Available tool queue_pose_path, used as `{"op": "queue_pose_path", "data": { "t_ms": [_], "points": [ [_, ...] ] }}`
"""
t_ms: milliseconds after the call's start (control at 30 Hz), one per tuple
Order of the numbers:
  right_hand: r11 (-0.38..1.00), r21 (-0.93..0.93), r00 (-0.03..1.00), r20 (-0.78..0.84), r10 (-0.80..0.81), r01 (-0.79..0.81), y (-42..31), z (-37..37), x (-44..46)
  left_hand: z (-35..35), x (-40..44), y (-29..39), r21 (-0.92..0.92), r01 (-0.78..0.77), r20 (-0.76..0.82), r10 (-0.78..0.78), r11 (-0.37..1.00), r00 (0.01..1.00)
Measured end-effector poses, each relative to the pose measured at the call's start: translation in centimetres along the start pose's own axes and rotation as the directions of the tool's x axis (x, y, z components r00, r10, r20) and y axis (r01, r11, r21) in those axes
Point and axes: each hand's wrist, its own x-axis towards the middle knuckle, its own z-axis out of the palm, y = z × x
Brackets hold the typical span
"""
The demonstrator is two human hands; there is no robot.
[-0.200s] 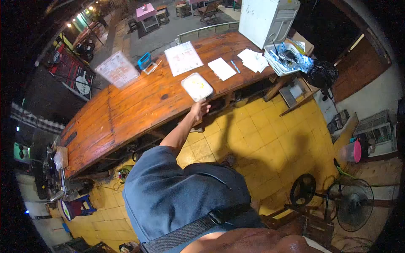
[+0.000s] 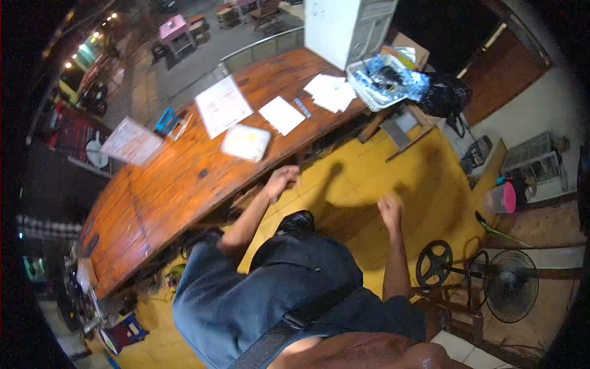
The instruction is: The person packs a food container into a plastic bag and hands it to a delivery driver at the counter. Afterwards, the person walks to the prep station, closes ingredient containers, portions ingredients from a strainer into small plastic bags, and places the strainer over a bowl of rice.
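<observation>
My left hand (image 2: 283, 182) is in the air just off the table's near edge, its fingers loosely curled and apart, holding nothing. Closest to it on the wooden table (image 2: 178, 184) sits a white, round-cornered plastic container (image 2: 246, 142) with yellow patches showing; a gap separates hand and container. Out over the yellow floor, my right hand (image 2: 389, 212) is raised with its fingers folded in, and I see nothing in it. Beyond the container lies a printed sheet (image 2: 224, 106). White papers (image 2: 282, 115) and a blue strip-like item (image 2: 303, 107) are to its right.
Another printed sheet (image 2: 131, 142) and a blue object (image 2: 165, 121) lie further left. A white basket (image 2: 372, 98) of plastic packets stands by a white cabinet (image 2: 332, 31) at the table's right end. A fan (image 2: 511, 285) stands behind on my right.
My left hand has drawn back from the container's edge. My right hand has come into view. The view has turned, so the table and its things sit further left.
</observation>
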Motion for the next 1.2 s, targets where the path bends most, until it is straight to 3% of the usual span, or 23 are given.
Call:
{"op": "queue_pose_path", "data": {
  "t_ms": [33,67,133,200,233,267,300,367,400,467,500,567,700,767,800,867,900,967,1000,1067,1100,1167,1200],
  "points": [
    [0.989,0.121,0.993,-0.099,-0.069,0.08,-0.5,0.6,5.4,1.4,0.2,0.3,0.081,0.01,0.014,-0.011,0.997,1.0],
    [0.989,0.117,0.993,0.082,0.081,-0.09,-7.1,-1.5,9.4,2.6,0.7,0.8,0.064,0.023,0.055,-0.027,0.998,0.998],
    [0.969,0.032,0.969,0.008,-0.245,0.245,-10.5,-1.7,17.6,4.1,3.0,1.8,0.108,0.035,0.124,-0.048,0.994,0.991],
    [0.901,-0.165,0.904,-0.085,-0.419,0.402,-11.9,-1.3,24.3,5.2,6.2,3.5,0.144,-0.027,0.17,0.002,0.989,0.985],
    [0.925,-0.116,0.921,-0.106,-0.374,0.362,-15.0,-1.8,25.8,5.5,7.4,4.4,0.162,-0.051,0.198,0.018,0.986,0.98],
    [0.944,-0.271,0.971,-0.092,-0.22,0.188,-16.6,-2.4,27.4,5.7,8.9,5.0,0.176,-0.031,0.213,-0.007,0.984,0.977],
    [0.917,-0.307,0.929,-0.186,-0.321,0.256,-14.3,-1.7,30.1,5.9,10.7,5.8,0.151,-0.072,0.234,0.035,0.986,0.971],
    [0.732,-0.592,0.802,-0.226,-0.552,0.337,-10.7,-2.0,33.6,6.0,13.9,8.2,0.132,-0.115,0.274,0.075,0.985,0.959],
    [0.736,-0.599,0.803,-0.244,-0.544,0.317,-10.6,-2.3,34.8,6.3,14.9,9.9,0.138,-0.121,0.285,0.078,0.983,0.955],
    [0.782,-0.623,0.911,-0.33,-0.247,-0.014,-10.2,-3.2,36.2,6.6,17.1,12.9,0.175,-0.19,0.344,0.12,0.966,0.931],
    [0.779,-0.626,0.915,-0.335,-0.226,-0.036,-9.8,-3.9,36.4,6.7,18.4,13.8,0.173,-0.171,0.357,0.1,0.97,0.929],
    [0.574,-0.818,0.779,-0.346,-0.523,0.022,-9.2,-5.9,37.6,6.9,21.1,15.4,0.291,-0.159,0.325,0.059,0.943,0.944],
    [0.719,-0.688,0.753,-0.526,-0.395,-0.103,-1.5,-10.1,42.6,7.8,25.5,16.1,0.205,-0.197,0.325,0.123,0.959,0.938],
    [0.798,-0.601,0.817,-0.484,-0.314,-0.05,7.6,-12.8,46.9,8.7,27.1,16.1,0.214,-0.185,0.328,0.108,0.959,0.939],
    [0.795,-0.605,0.822,-0.473,-0.316,-0.043,5.9,-13.4,47.0,9.1,27.8,16.2,0.228,-0.179,0.324,0.099,0.957,0.941],
    [0.542,-0.782,0.787,-0.111,-0.607,0.308,-0.5,-14.9,47.0,10.3,29.4,16.7,0.302,-0.201,0.332,0.095,0.932,0.938],
    [0.539,-0.777,0.79,-0.092,-0.606,0.323,-0.1,-15.7,47.4,11.6,29.6,16.3,0.293,-0.191,0.317,0.093,0.937,0.944],
    [0.392,-0.832,0.809,0.109,-0.578,0.392,0.3,-16.6,49.4,14.2,30.9,16.3,0.133,-0.25,0.326,0.196,0.959,0.925],
    [0.377,-0.833,0.788,0.107,-0.607,0.404,-0.3,-17.4,51.1,15.5,32.3,16.4,0.213,-0.322,0.357,0.233,0.923,0.905],
    [0.318,-0.726,0.712,0.326,-0.622,0.61,-0.7,-18.3,51.0,18.7,34.2,16.6,0.195,-0.299,0.366,0.214,0.934,0.906],
    [0.351,-0.648,0.668,0.338,-0.663,0.676,-2.3,-19.1,51.4,20.2,35.9,15.8,0.121,-0.28,0.373,0.218,0.952,0.902],
    [0.368,-0.569,0.618,0.34,-0.709,0.735,-3.5,-19.7,52.4,24.3,37.1,18.0,0.316,-0.338,0.408,0.195,0.887,0.892],
    [0.56,-0.464,0.712,0.269,-0.648,0.686,-2.7,-19.3,52.7,25.5,39.0,16.9,0.247,-0.346,0.44,0.214,0.905,0.872]
  ]
}}
